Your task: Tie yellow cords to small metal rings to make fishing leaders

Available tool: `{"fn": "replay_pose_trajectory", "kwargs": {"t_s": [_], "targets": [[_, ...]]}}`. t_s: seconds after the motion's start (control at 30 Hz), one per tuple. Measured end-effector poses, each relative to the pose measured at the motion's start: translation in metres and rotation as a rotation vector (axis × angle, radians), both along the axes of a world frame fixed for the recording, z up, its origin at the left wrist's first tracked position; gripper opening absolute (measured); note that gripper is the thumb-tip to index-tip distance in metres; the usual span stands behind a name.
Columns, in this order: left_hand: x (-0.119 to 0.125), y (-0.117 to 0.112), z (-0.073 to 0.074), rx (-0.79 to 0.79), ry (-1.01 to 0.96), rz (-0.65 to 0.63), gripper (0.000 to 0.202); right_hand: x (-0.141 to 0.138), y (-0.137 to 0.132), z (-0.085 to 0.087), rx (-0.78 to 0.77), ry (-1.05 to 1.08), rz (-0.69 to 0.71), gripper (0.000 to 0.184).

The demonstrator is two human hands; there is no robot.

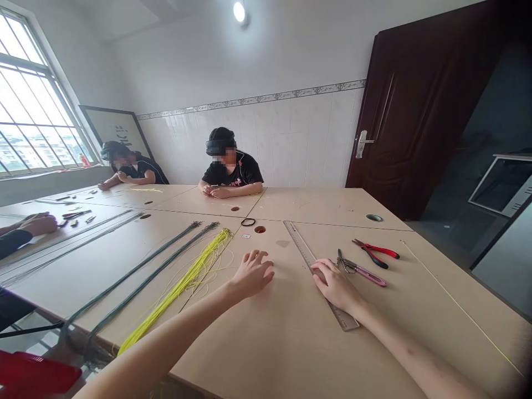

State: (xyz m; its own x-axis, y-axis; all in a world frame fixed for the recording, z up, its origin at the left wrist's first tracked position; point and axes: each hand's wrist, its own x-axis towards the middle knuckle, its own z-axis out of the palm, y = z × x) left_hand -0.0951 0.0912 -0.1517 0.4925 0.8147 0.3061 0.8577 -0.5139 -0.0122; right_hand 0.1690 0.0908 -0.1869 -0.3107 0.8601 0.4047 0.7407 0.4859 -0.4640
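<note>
My left hand (252, 274) is over the table with its fingers loosely spread and nothing in them. To its left lies a bundle of thin yellow cords (183, 288), with a few loose loops near the hand. My right hand (337, 285) is on a clear plastic ruler (300, 244), its fingers bent over the ruler's middle; the palm hides part of it. Right of that hand are a pink-handled tool (369, 274), its kind unclear, and red-and-black pliers (377, 252). A single yellow cord (457, 307) runs along the table's right side.
Two grey-green cord bundles (153, 277) lie further left. A black ring (248, 222), a small label (246, 236) and a cable hole (260, 229) are ahead. Two people (230, 169) sit across the table; another person's hands (39, 224) show at left. A red object (39, 372) is below.
</note>
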Motion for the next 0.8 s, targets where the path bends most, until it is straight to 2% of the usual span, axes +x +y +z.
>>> {"fn": "replay_pose_trajectory", "kwargs": {"t_s": [0.17, 0.4, 0.53, 0.67, 0.8], "targets": [[0.028, -0.053, 0.001, -0.050, -0.017, -0.197, 0.027, 0.000, 0.000, -0.001, 0.007, -0.005, -0.003, 0.020], [0.038, -0.119, 0.004, -0.096, -0.059, -0.357, 0.035, 0.001, 0.001, -0.002, -0.003, -0.023, -0.013, 0.021], [0.037, -0.141, -0.003, -0.052, -0.082, -0.475, 0.048, 0.003, 0.002, -0.004, -0.010, -0.034, -0.016, 0.021], [0.036, -0.155, -0.013, 0.029, -0.089, -0.571, 0.026, 0.003, 0.003, -0.005, -0.010, -0.037, -0.015, 0.021], [0.036, -0.164, -0.022, 0.090, -0.137, -0.612, 0.019, 0.002, 0.003, -0.004, -0.007, -0.039, -0.011, 0.020]]}}
